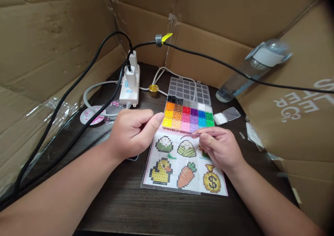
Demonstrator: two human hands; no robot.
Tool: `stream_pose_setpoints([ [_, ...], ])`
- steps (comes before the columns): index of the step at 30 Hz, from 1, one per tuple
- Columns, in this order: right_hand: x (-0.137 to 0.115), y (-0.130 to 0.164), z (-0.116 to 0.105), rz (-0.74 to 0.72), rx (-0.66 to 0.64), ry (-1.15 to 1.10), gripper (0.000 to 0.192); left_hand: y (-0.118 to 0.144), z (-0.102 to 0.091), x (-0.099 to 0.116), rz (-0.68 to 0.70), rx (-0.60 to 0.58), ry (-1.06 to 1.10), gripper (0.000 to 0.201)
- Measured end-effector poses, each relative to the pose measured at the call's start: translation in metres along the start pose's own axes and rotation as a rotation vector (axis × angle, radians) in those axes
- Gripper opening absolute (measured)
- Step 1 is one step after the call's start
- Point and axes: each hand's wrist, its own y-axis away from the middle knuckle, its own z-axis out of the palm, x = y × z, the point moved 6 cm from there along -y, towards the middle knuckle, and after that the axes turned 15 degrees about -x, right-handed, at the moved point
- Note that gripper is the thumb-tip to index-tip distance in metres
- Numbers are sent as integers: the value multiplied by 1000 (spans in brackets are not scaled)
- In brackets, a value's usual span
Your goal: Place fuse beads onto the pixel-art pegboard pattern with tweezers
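A: On the dark wooden table, what is held by each hand?

B: A pair of thin tweezers is gripped by the right hand, the tips pointing left over the pattern sheet. The left hand is curled into a loose fist, thumb pressed against forefinger; whether something tiny is pinched there cannot be told from this angle.

A: And where is the sheet placed?

B: It is laid flat under a clear pegboard, just in front of the bead tray, whose compartments are filled by colour. Pictures of a duck, a carrot and a money bag are printed along its near edge.

A: What is seen further back?

B: A white power strip is set behind the left hand, with black cables plugged in. A clear bottle is leaned against the cardboard wall on the right.
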Motion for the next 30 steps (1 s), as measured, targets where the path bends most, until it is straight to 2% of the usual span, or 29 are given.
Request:
stream_pose_setpoints([
  [3,-3,-4,-32,-62,133,-164,11,0,-3,1,21,11,-13,44],
  [6,-7,-8,-62,-103,264,-196,12,-1,-4,2,38,17,-30,44],
  [10,-6,-10,-82,-116,365,-205,16,0,-4,2,21,16,-64,45],
  [21,5,-8,-95,-70,539,-94,24,0,-3,-1,15,-4,-70,44],
  [26,-1,-4,-92,-129,623,146,27,0,-2,-1,13,-10,-72,45],
  [30,-8,-1,-88,-200,636,187,25,0,-2,0,15,3,-63,45],
])
